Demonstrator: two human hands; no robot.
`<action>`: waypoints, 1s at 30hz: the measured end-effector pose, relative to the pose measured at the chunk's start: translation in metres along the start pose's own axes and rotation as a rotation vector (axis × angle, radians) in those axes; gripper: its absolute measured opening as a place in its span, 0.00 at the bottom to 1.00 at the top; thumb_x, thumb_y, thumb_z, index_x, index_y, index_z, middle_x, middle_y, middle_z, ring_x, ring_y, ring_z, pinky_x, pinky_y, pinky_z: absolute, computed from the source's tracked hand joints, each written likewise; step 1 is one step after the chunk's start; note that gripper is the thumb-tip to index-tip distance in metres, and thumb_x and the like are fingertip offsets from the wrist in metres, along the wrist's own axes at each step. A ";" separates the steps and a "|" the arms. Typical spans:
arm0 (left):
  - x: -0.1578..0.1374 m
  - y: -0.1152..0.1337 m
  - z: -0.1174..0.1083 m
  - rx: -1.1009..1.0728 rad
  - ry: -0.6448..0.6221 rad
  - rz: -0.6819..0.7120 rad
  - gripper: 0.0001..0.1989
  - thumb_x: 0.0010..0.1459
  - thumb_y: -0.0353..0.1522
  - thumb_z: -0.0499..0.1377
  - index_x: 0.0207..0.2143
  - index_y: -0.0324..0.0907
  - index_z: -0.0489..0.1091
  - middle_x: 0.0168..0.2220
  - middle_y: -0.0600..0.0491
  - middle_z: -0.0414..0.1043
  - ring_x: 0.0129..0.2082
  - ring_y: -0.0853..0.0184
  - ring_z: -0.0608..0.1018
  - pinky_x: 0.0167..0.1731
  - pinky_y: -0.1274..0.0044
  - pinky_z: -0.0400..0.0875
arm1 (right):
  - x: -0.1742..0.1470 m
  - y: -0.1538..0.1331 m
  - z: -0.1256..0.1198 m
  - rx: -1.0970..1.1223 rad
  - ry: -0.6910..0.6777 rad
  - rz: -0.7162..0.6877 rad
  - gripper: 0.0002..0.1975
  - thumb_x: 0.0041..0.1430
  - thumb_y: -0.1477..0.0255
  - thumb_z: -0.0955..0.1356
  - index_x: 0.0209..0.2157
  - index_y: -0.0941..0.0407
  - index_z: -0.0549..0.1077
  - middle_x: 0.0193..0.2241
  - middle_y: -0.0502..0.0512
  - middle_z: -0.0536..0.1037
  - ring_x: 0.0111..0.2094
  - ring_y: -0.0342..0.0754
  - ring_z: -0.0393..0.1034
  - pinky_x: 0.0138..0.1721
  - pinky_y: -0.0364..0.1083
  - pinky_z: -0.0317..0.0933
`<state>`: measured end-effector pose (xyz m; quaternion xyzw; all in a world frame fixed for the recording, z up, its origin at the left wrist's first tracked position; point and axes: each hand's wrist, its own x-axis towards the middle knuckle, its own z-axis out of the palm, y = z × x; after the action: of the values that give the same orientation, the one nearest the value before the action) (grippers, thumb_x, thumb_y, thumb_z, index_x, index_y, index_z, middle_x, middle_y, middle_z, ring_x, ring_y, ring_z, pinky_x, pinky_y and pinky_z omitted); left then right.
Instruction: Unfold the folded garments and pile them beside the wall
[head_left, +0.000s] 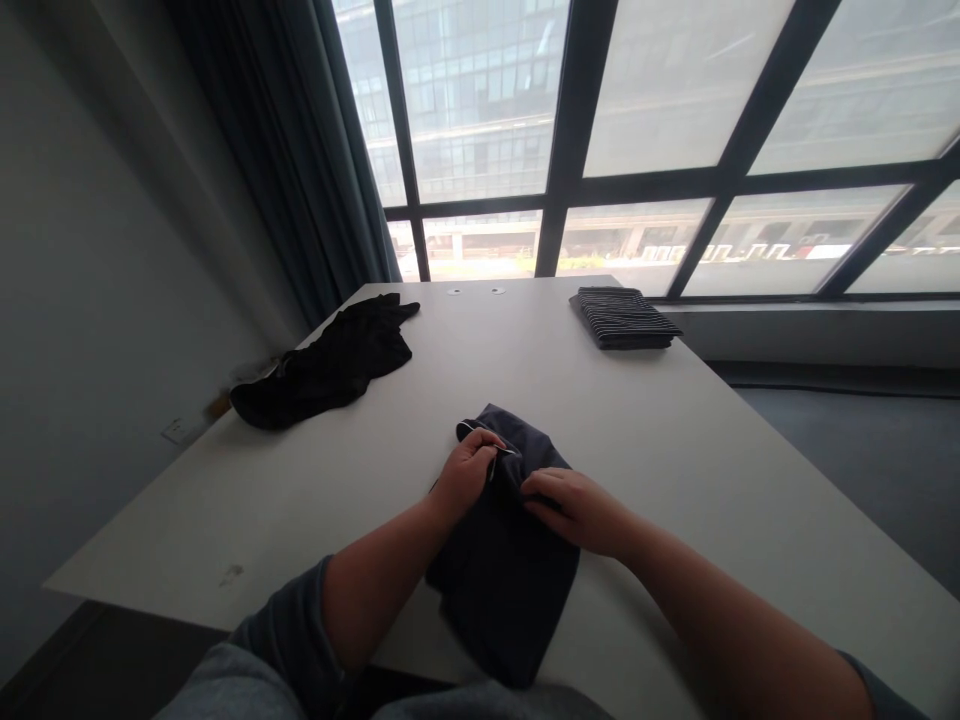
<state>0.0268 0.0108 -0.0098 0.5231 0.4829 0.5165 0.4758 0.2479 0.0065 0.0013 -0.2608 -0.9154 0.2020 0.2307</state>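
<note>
A dark navy cloth garment (517, 580) with thin white piping lies bunched at the near middle of the table, its lower end reaching toward the near edge. Pinched between the fingers of my left hand (469, 468) is its white-edged upper part. My right hand (574, 508) grips a fold of the same garment on its right side, fingers curled into the fabric. Which part of the garment each hand holds is hard to make out in the dim light.
On the white table (480, 350), a crumpled black garment (330, 365) lies at the left edge. A folded striped cloth stack (626, 318) sits at the far right. Beyond are a dark curtain (300, 130) and large windows (480, 100).
</note>
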 end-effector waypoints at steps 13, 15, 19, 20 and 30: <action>0.002 0.010 -0.012 -0.280 0.081 0.026 0.20 0.60 0.47 0.65 0.44 0.44 0.64 0.32 0.58 0.66 0.26 0.73 0.70 0.30 0.79 0.68 | -0.004 0.003 -0.016 0.033 0.302 0.130 0.11 0.73 0.67 0.62 0.44 0.57 0.72 0.30 0.51 0.77 0.28 0.40 0.69 0.33 0.39 0.59; -0.002 0.016 -0.016 0.124 -0.063 0.320 0.26 0.58 0.49 0.68 0.51 0.45 0.68 0.47 0.49 0.74 0.45 0.63 0.77 0.49 0.70 0.73 | -0.004 0.002 -0.020 0.059 0.302 0.103 0.10 0.72 0.67 0.63 0.43 0.57 0.73 0.30 0.51 0.77 0.28 0.40 0.69 0.33 0.39 0.60; -0.006 0.016 -0.018 0.686 -0.428 0.514 0.19 0.55 0.39 0.70 0.49 0.49 0.77 0.60 0.47 0.74 0.66 0.50 0.68 0.72 0.53 0.47 | -0.008 -0.009 -0.025 0.187 0.265 0.022 0.11 0.72 0.65 0.64 0.42 0.57 0.74 0.31 0.53 0.78 0.29 0.39 0.70 0.34 0.38 0.61; -0.006 0.014 -0.018 0.668 -0.439 0.457 0.15 0.56 0.35 0.68 0.47 0.48 0.78 0.57 0.48 0.76 0.65 0.51 0.70 0.72 0.53 0.47 | -0.010 -0.012 -0.026 0.254 0.283 0.042 0.12 0.72 0.64 0.65 0.42 0.58 0.74 0.31 0.53 0.77 0.29 0.39 0.69 0.34 0.38 0.61; -0.009 0.086 -0.023 0.200 -1.218 -0.064 0.25 0.61 0.33 0.63 0.61 0.42 0.69 0.52 0.49 0.78 0.53 0.59 0.80 0.55 0.69 0.75 | -0.044 0.039 -0.049 1.409 -0.284 0.182 0.24 0.61 0.58 0.76 0.30 0.59 0.62 0.23 0.49 0.67 0.22 0.35 0.63 0.25 0.34 0.57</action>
<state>0.0049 -0.0050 0.0756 0.7515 0.1860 0.0625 0.6298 0.3215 0.0242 0.0082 -0.0965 -0.5636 0.7943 0.2053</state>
